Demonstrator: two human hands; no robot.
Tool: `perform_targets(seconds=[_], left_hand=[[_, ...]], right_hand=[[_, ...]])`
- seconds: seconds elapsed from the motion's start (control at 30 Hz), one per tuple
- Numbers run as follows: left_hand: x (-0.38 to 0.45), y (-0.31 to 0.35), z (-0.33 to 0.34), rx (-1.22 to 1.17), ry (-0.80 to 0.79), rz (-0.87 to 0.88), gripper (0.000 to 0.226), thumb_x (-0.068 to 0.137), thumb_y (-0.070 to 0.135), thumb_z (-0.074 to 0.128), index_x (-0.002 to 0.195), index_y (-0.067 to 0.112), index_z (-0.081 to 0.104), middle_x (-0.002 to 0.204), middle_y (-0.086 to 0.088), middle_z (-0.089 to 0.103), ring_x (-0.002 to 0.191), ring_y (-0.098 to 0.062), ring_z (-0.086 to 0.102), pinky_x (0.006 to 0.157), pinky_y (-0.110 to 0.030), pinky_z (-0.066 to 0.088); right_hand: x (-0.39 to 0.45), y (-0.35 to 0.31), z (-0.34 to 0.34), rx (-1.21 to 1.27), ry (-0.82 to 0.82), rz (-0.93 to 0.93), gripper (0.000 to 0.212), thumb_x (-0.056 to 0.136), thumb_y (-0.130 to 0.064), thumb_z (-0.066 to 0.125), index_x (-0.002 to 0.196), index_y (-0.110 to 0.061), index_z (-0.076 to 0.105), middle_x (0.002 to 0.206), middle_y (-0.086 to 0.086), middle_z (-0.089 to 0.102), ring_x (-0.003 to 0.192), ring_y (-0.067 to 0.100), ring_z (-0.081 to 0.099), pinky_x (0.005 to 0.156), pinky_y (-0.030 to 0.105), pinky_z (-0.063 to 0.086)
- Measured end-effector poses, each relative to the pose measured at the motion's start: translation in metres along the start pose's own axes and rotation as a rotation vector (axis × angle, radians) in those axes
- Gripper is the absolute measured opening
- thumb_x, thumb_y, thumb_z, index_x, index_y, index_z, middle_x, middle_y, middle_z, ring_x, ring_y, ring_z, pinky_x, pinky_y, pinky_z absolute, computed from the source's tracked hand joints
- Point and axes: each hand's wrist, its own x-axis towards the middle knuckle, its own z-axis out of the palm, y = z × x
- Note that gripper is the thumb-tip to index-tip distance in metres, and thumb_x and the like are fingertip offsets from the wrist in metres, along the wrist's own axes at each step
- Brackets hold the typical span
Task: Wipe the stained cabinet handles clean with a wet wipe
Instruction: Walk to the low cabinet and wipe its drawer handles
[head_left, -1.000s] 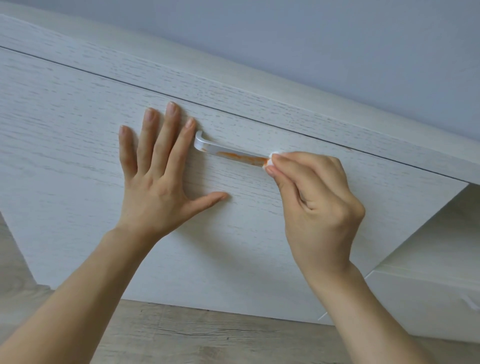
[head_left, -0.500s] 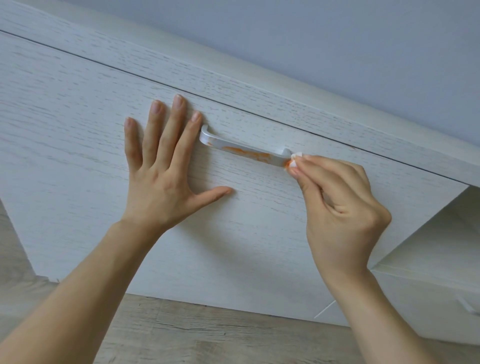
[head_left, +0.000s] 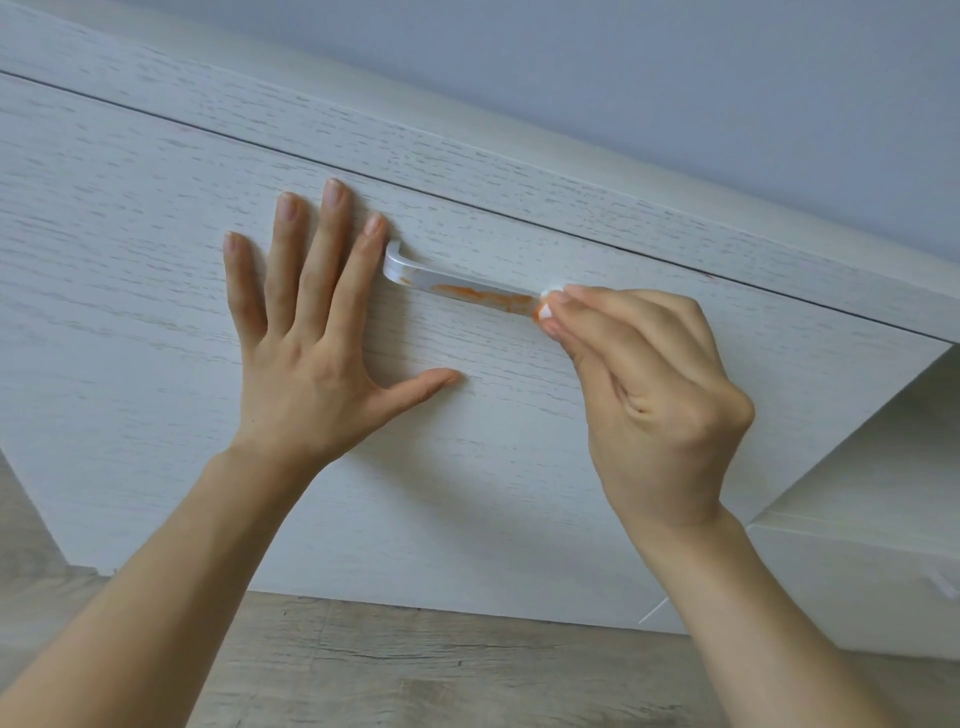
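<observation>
**Wipe back on handle's right end**

Right hand (head_left: 660, 410) has slid left since 0.5 s ago, now covering the right end of the handle (head_left: 457, 287). It pinches a folded wet wipe (head_left: 545, 306) against the bar. Orange stain (head_left: 483, 295) remains mid-handle. Left hand (head_left: 311, 338) lies flat with fingers spread on the drawer front (head_left: 156, 260), index tip just beside the handle's left end.

Silver handle (head_left: 457, 288) orange-smeared; white wipe (head_left: 546, 305) touching its right part
</observation>
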Motion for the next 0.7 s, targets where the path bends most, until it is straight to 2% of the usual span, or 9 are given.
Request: perform_targets(seconds=[0.07,0.17,0.27,0.37,0.53,0.7], left_hand=[[-0.0007,-0.0001,0.0002,0.007,0.012,0.006,0.103,0.077,0.076,0.054,0.148,0.009,0.021,0.150,-0.020,0.023,0.142,-0.035,0.007,0.116,-0.045,-0.006],[-0.0008,0.0007,0.0005,0.016,0.017,0.013,0.103,0.077,0.076,0.054,0.147,0.008,0.022,0.149,-0.022,0.025,0.144,-0.031,0.008,0.115,-0.044,-0.006],[-0.0001,-0.0002,-0.0008,0.015,0.001,0.012,0.102,0.078,0.076,0.054,0.147,0.008,0.022,0.149,-0.022,0.025,0.142,-0.035,0.007,0.115,-0.045,-0.006],[-0.0004,-0.0005,-0.0016,0.010,-0.012,-0.003,0.102,0.078,0.076,0.053,0.148,0.010,0.019,0.151,-0.019,0.021,0.146,-0.019,-0.004,0.115,-0.045,-0.006],[0.0002,-0.0012,-0.0013,0.015,-0.009,-0.010,0.103,0.078,0.077,0.052,0.149,0.011,0.018,0.152,-0.016,0.018,0.145,-0.015,-0.007,0.115,-0.046,-0.005],[-0.0008,-0.0004,-0.0002,-0.007,-0.006,-0.008,0.102,0.078,0.077,0.052,0.149,0.013,0.017,0.152,-0.014,0.017,0.146,-0.019,-0.005,0.115,-0.046,-0.005]], right_hand=[[0.0010,-0.0033,0.0012,0.005,0.001,0.024,0.005,0.082,0.002,0.071,0.085,0.000,0.074,0.084,0.009,0.072,0.075,0.027,0.064,0.077,0.022,0.050],[0.0036,-0.0107,0.0056,-0.007,-0.020,0.013,0.005,0.082,0.004,0.070,0.083,0.001,0.074,0.082,0.010,0.071,0.075,0.028,0.063,0.075,0.024,0.050],[0.0035,-0.0093,0.0011,0.021,-0.059,0.061,0.006,0.084,0.000,0.070,0.088,-0.001,0.075,0.086,0.012,0.070,0.078,0.029,0.063,0.079,0.019,0.049],[0.0028,-0.0081,-0.0038,-0.002,-0.086,0.087,0.010,0.085,-0.001,0.069,0.093,-0.002,0.074,0.088,0.014,0.069,0.079,0.028,0.062,0.082,0.013,0.045],[0.0039,-0.0105,0.0001,-0.027,-0.057,0.040,0.008,0.085,0.001,0.069,0.089,-0.001,0.074,0.085,0.009,0.071,0.076,0.028,0.063,0.077,0.021,0.048],[0.0041,-0.0077,-0.0026,-0.058,-0.056,0.013,0.007,0.085,-0.001,0.069,0.088,-0.004,0.075,0.086,0.004,0.072,0.073,0.027,0.063,0.076,0.021,0.049]])
